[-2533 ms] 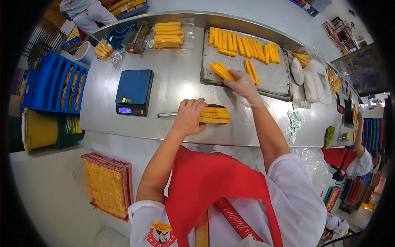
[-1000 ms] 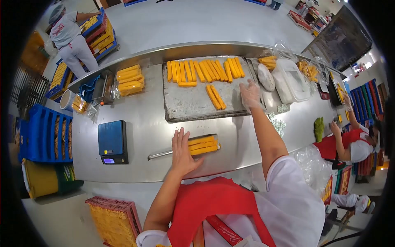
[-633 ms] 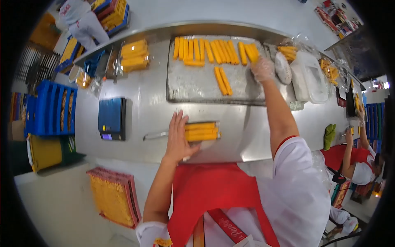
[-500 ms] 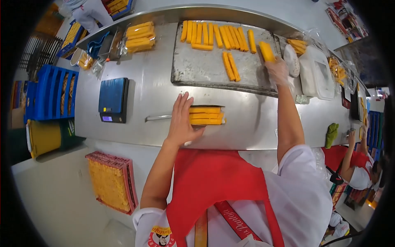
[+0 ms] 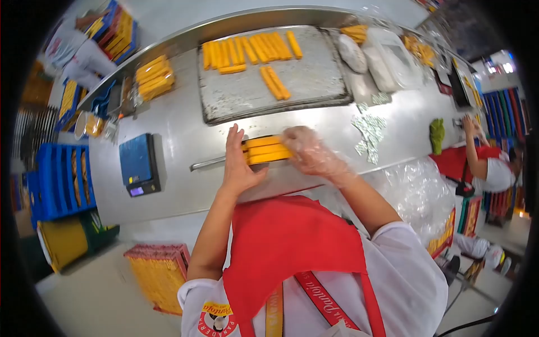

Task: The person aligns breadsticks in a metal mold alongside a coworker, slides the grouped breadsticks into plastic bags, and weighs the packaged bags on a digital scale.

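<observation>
Yellow bread sticks (image 5: 264,150) lie side by side in a small metal holder (image 5: 258,137), whose thin handle (image 5: 206,163) points left. My bare left hand (image 5: 237,168) rests against the holder's left end, fingers stretched out and thumb apart. A clear plastic glove covers my right hand (image 5: 309,150), which is closed over the right ends of the sticks and slightly blurred. Its fingertips are partly hidden. Beyond both hands, more yellow sticks (image 5: 269,48) stand in a row on a worn metal baking tray (image 5: 224,101), with two lying nearer its middle.
A blue-topped scale (image 5: 136,163) sits left on the steel table (image 5: 185,135). Bagged sticks (image 5: 154,77) lie at the back left. To the right are small printed slips (image 5: 369,132), a white container (image 5: 393,59) and a green cloth (image 5: 437,136). A co-worker (image 5: 477,154) stands far right.
My right hand has come from the tray's right side, where it held sticks, down to the holder. The view has shifted, and printed slips now show on the right.
</observation>
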Demonstrator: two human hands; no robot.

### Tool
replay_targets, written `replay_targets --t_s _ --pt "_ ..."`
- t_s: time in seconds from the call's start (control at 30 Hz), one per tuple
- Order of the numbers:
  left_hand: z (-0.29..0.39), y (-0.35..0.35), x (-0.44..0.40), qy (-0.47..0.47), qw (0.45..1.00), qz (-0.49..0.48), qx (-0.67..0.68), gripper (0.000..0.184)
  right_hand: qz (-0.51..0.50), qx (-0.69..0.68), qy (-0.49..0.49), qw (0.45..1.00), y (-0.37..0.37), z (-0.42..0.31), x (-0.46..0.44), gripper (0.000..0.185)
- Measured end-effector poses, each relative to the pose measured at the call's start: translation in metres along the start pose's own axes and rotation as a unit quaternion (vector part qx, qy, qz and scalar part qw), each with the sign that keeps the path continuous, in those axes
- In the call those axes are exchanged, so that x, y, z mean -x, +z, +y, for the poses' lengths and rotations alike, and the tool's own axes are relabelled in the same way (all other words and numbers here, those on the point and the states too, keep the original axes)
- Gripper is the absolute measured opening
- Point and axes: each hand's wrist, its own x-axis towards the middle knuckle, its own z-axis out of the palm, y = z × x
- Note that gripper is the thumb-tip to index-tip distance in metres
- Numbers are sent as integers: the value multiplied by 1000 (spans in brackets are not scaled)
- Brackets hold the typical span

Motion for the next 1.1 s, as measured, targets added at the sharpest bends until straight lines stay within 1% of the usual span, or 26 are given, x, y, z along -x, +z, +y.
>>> replay_targets --t_s 0.03,0.1,0.13,0.2,0.23,0.3,0.37,0.43,0.5,0.53,0.6,0.63,0.7,0.73,0.77,0.8,0.87,0.9,0.93,1.0,1.03,1.07,1.1 --pt "0 5 0 14 1000 -13 12 112 20 -32 -6 999 12 0 4 70" --pt "1 17 -1 18 999 9 -27 109 34 30 15 999 14 -21 2 57" --pt "4 19 -3 17 1000 10 -19 106 43 47 38 997 8 -30 5 57" --pt "4 27 -7 35 999 -2 -5 105 133 0 100 986 -8 -43 13 54" --pt "5 30 -10 34 999 4 -12 104 141 12 113 983 -7 -33 29 54" --pt "7 36 -17 48 999 -3 -7 103 208 125 231 942 1 4 71 50" --pt "5 40 -20 48 999 -6 -19 104 233 147 383 882 -24 24 112 48" --pt "2 46 -25 60 998 -7 -19 104 257 293 456 800 -37 44 148 39" --pt "-3 52 -32 71 997 -7 -22 104 174 225 551 785 -53 40 163 35" --pt "-5 54 -35 73 997 -8 -21 104 177 222 552 784 -51 48 171 35" --pt "-8 55 -38 69 997 -14 -24 106 133 246 587 760 -31 76 182 29" --pt "-6 50 -38 74 997 -21 -33 106 138 236 591 759 -28 76 178 29" --pt "-1 43 -41 85 995 -20 -44 109 121 304 557 764 -24 77 177 20" --pt "2 38 -39 83 991 -28 -106 112 126 302 563 759 -18 75 178 20" --pt "6 31 -37 92 990 -36 -101 112 155 377 504 762 -8 73 179 18" --pt "11 25 -37 104 989 -14 -105 111 182 452 442 753 -5 71 182 16" --pt "27 17 -41 120 989 21 -88 107 139 414 503 746 -10 67 172 14" --pt "40 15 -43 121 989 31 -72 103 131 384 525 749 -13 66 170 20" --pt "60 16 -48 142 988 23 -61 103 125 351 545 751 -17 67 169 29" --pt "104 23 -58 142 989 33 6 94 176 309 540 763 -21 72 174 34" --pt "122 35 -62 157 987 20 12 94 187 308 554 750 -34 55 178 34" --pt "139 51 -66 204 978 4 43 91 201 212 560 775 -62 22 176 36" --pt "158 65 -69 248 966 -12 72 88 214 113 557 794 -81 5 179 38"
